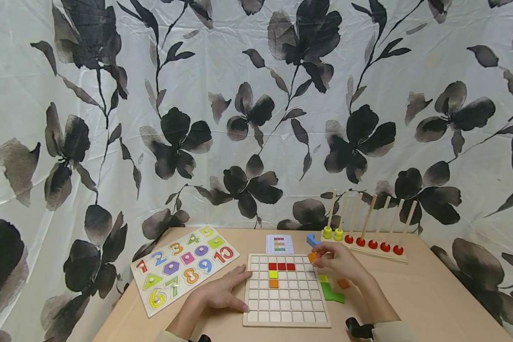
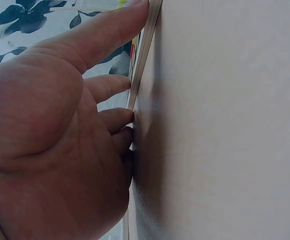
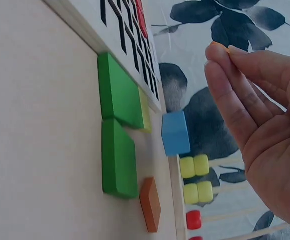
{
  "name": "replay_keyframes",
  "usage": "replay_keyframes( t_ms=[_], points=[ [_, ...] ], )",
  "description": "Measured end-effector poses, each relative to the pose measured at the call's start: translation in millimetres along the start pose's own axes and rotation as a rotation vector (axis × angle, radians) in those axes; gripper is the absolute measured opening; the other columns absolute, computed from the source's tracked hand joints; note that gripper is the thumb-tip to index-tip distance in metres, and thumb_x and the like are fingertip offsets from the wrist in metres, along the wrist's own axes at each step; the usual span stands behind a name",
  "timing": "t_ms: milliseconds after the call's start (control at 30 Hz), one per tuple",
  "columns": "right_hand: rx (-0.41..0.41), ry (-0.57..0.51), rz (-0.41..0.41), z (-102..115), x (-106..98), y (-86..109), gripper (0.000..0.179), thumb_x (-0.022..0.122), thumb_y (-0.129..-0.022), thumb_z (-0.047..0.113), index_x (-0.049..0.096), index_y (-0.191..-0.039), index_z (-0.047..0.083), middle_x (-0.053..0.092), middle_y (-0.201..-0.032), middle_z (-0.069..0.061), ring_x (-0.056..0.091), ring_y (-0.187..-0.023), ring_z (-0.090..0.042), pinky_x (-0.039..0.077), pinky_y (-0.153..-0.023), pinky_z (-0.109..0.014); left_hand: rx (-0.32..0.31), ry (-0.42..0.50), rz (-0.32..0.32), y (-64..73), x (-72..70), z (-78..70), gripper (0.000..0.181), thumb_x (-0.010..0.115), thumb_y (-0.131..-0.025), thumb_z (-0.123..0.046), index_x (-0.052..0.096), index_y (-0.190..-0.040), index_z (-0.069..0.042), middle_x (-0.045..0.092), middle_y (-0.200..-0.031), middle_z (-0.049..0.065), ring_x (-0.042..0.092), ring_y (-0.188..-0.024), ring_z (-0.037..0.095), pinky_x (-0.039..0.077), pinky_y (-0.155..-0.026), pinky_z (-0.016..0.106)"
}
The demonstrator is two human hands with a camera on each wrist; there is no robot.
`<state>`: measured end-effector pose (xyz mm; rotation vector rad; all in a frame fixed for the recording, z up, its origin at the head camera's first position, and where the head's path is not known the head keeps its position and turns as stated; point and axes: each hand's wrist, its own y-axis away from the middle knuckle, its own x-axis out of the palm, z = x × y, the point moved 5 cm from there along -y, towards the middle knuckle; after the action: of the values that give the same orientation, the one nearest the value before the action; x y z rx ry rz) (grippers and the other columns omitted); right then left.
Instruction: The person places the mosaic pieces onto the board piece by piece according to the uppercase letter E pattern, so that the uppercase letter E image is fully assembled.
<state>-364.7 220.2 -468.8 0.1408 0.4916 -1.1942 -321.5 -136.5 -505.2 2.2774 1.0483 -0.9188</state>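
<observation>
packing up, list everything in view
Grid board: 1, pale, centre
Red tiles: 3, red, on board
Yellow tiles: 2 visible, yellow, on/beside board
Orange tiles: 3, orange, board, table, fingers
Green tiles: 2, green, board's right
Blue pieces: unclear count, blue, by rack
Peg rack: 1, wooden, far right
Beads: 9, yellow and red, rack
Card: 1, white, beyond board
Number board: 1, white, left
Table: 1, tan, beneath
Cloth: 1, floral, behind
Sleeves: 2, beige, wrists
Left hand: 1, board's left
Right hand: 1, board's right
</observation>
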Motion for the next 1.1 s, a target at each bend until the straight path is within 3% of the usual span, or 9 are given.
replay_keyframes(
  t_ms=[167,367,667,967,1100],
  points=[
    [0.021,0.004,0.002,0.1,8.6,-4.2,0.028,0.071,-0.098,0.010,0.067,-0.123,-0.003,0.067,-0.104,-0.014,0.076,-0.094,-0.030,0.065,-0.081,-0.032,0.002,-0.001,0.001,0.5,-0.2,-1.2,0.094,0.086,-0.083,-0.038,0.039,-0.161,-0.012,0.017,-0.173,0.020,0.013,-0.161,0.041,0.013,-0.127,0.066],
    [-0.015,-0.004,0.001,3.0,20.5,-10.1,0.029,0.074,-0.096,0.014,0.070,-0.121,-0.001,0.071,-0.100,-0.013,0.076,-0.091,-0.032,0.064,-0.080,-0.027,-0.001,-0.001,0.003,0.5,-0.4,-2.2,0.094,0.085,-0.083,-0.037,0.038,-0.161,-0.011,0.017,-0.173,0.021,0.013,-0.161,0.042,0.013,-0.127,0.067],
    [-0.043,0.016,-0.040,8.3,36.6,-16.8,0.029,0.076,-0.094,0.012,0.071,-0.119,-0.002,0.072,-0.096,-0.010,0.075,-0.083,-0.020,0.064,-0.078,-0.026,0.004,-0.007,0.001,0.1,-0.5,-1.8,0.095,0.085,-0.083,-0.038,0.038,-0.161,-0.011,0.016,-0.173,0.022,0.013,-0.161,0.042,0.013,-0.127,0.067],
    [-0.026,0.084,-0.014,16.2,54.6,-20.6,0.029,0.077,-0.095,0.018,0.073,-0.118,0.001,0.072,-0.094,-0.004,0.070,-0.080,-0.027,0.062,-0.070,-0.024,0.004,-0.005,0.005,-1.0,-0.6,-0.5,0.095,0.085,-0.084,-0.038,0.037,-0.161,-0.011,0.016,-0.173,0.021,0.012,-0.161,0.042,0.013,-0.127,0.067],
    [-0.035,0.122,0.012,17.2,60.6,-21.6,0.027,0.077,-0.094,0.017,0.074,-0.116,0.002,0.071,-0.092,-0.002,0.068,-0.080,-0.024,0.059,-0.069,-0.022,0.007,0.000,0.005,-1.4,-0.5,-0.1,0.095,0.085,-0.083,-0.038,0.037,-0.161,-0.011,0.016,-0.173,0.021,0.012,-0.161,0.042,0.012,-0.127,0.067]
  ],
)
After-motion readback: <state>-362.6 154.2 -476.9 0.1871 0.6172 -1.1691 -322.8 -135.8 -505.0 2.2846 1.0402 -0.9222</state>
